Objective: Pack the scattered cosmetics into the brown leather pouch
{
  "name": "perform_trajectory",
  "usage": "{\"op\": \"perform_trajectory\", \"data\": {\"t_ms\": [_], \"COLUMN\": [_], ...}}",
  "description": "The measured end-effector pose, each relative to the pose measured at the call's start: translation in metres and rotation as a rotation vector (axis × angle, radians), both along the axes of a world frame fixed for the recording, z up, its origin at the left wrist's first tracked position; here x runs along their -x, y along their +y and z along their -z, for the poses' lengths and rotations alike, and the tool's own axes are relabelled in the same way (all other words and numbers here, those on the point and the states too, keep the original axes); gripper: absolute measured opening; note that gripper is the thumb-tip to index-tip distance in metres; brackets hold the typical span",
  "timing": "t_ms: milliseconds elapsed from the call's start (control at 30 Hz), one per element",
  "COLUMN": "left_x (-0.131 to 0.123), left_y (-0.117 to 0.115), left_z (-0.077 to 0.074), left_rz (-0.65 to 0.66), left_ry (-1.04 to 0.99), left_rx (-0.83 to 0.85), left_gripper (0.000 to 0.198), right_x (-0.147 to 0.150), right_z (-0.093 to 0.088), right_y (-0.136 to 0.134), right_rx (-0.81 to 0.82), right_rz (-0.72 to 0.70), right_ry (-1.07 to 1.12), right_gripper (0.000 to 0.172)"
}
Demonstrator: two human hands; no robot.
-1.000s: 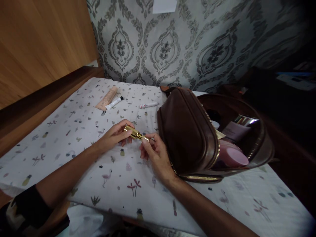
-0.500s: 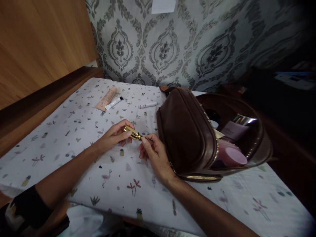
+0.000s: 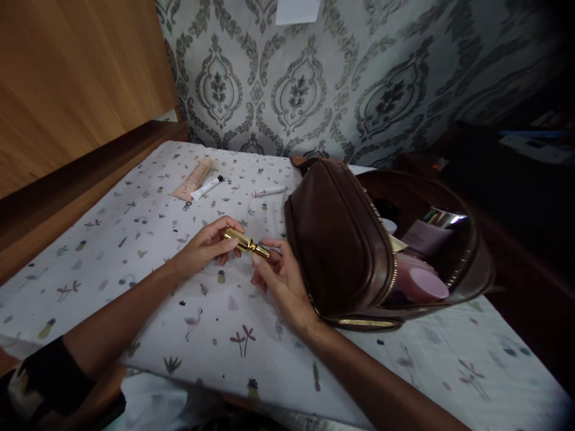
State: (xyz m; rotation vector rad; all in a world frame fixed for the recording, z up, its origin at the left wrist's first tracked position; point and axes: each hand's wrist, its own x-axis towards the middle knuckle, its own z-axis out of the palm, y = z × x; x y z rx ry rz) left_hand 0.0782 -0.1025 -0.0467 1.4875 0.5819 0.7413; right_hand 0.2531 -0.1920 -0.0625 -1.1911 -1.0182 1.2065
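My left hand [image 3: 215, 240] is closed round the wide body of a shiny gold cosmetic tube [image 3: 242, 240], its thumb on top. The tube points to the right and tapers in steps to a narrow end. At that narrow end is my right hand [image 3: 283, 278], its thumb and curled fingers closed about the tip. Both hands are just above the patterned cloth [image 3: 148, 263]. Directly right of my right hand stands a dark brown cosmetic bag [image 3: 341, 239] with its gold zip undone and its lid folded over to the left.
Inside the bag are a pink container [image 3: 426, 284], a mauve tube with a silver cap [image 3: 429, 236] and other items. A peach tube [image 3: 194, 178], a small white tube with a black cap [image 3: 206, 188] and a white pen-like stick [image 3: 268, 191] lie farther back. Behind is a wallpapered wall [image 3: 296, 84].
My right fingers have shifted on the narrow end of the gold tube, so more of its gold tip shows. My left hand has barely moved.
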Motion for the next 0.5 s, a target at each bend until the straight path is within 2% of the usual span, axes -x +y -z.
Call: {"op": "perform_trajectory", "data": {"t_ms": [100,300,500], "left_x": [-0.0001,0.0014,0.0015], "left_y": [-0.0013,-0.0005,0.0018], "left_z": [-0.0011,0.0006,0.0027], "left_rz": [0.008,0.022,0.02], "left_ry": [0.008,0.007,-0.004], "left_rx": [0.004,-0.011,-0.009], "left_gripper": [0.029,0.029,0.029], "right_x": [0.0,-0.0005,-0.0009], "right_z": [0.002,0.0027,0.0026], "right_y": [0.001,0.0019,0.0018], "right_rx": [-0.032,0.006,-0.042], "right_rz": [-0.011,-0.017,-0.013], "right_ry": [-0.012,-0.068,-0.032], "right_gripper": [0.046,0.065,0.054]}}
